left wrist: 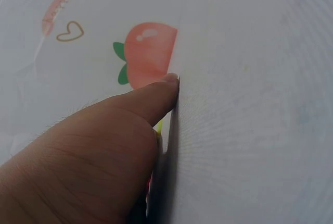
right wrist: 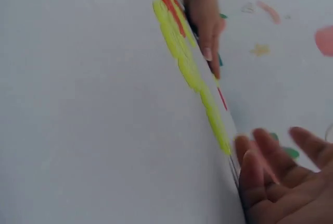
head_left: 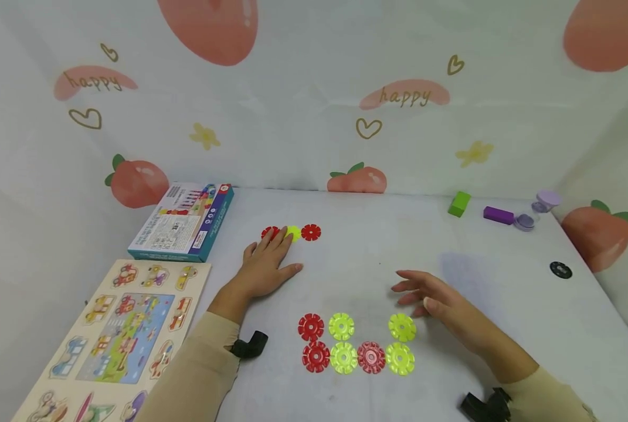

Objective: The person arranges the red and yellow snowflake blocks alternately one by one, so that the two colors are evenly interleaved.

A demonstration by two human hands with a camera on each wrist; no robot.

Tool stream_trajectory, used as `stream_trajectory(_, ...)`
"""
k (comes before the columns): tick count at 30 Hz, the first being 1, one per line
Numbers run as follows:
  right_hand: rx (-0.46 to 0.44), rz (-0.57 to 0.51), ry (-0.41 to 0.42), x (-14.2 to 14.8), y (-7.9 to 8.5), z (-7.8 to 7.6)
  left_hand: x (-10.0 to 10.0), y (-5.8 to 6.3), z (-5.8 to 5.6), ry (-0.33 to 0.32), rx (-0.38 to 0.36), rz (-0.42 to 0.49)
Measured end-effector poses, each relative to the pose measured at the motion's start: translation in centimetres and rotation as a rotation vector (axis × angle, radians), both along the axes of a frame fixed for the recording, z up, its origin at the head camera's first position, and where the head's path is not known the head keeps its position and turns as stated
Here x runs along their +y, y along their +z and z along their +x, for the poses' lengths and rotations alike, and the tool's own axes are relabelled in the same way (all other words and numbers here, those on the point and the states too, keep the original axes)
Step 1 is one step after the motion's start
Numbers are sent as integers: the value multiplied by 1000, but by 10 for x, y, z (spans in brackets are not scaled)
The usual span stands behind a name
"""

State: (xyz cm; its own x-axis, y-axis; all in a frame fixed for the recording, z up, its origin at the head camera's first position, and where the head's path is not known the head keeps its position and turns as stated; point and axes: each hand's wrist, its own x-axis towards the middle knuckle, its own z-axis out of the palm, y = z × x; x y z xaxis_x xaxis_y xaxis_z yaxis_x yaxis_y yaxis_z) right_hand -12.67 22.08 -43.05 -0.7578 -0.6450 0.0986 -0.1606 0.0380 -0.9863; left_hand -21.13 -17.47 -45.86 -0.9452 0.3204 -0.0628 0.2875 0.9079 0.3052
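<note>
White backdrop (head_left: pixel 292 88) printed with peaches rises behind a pale desk (head_left: pixel 345 281). Toward its far side, a yellow-green disc (head_left: pixel 295 231) lies between two red discs (head_left: pixel 311 232). The left hand (head_left: pixel 263 266) stretches forward, palm down, straight fingers over the row's left part, thumb spread sideways. Nearer, seven red and yellow-green discs (head_left: pixel 372 357) form two rows; the right hand (head_left: pixel 440 299) hovers beside them, fingers relaxed, slightly apart, holding nothing.

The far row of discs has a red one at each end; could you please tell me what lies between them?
In the head view, a yellow-green disc lies between them, partly covered by the left hand.
</note>
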Motion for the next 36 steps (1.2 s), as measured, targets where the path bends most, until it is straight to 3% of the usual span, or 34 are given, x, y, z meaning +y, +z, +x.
stream_trajectory(3, 25, 100, -55, 12, -11, 14, 1, 1, 1, -7, 4, 6)
stream_trajectory(10, 322, 490, -188, 4, -20, 27, -1, 5, 3, -5, 5, 25)
stream_trajectory(12, 318, 540, -202, 0, -19, 29, -1, 5, 3, -5, 1, 26)
stream_trajectory(15, 235, 554, -211, -3, -16, 30, 0, 4, 3, -4, -1, 26)
stream_trajectory(20, 86, 483, -239, -6, -10, 25, 0, 2, 3, 0, 10, 15)
stream_trajectory(25, -5, 352, -268, -19, -7, 0, -1, 3, 3, 0, 16, 19)
stream_trajectory(33, -118, 313, -389, -58, -14, -70, -1, 2, 4, 3, 9, 19)
stream_trajectory(36, -120, 311, -422, -73, -14, -92, 0, 2, 3, 0, 14, 24)
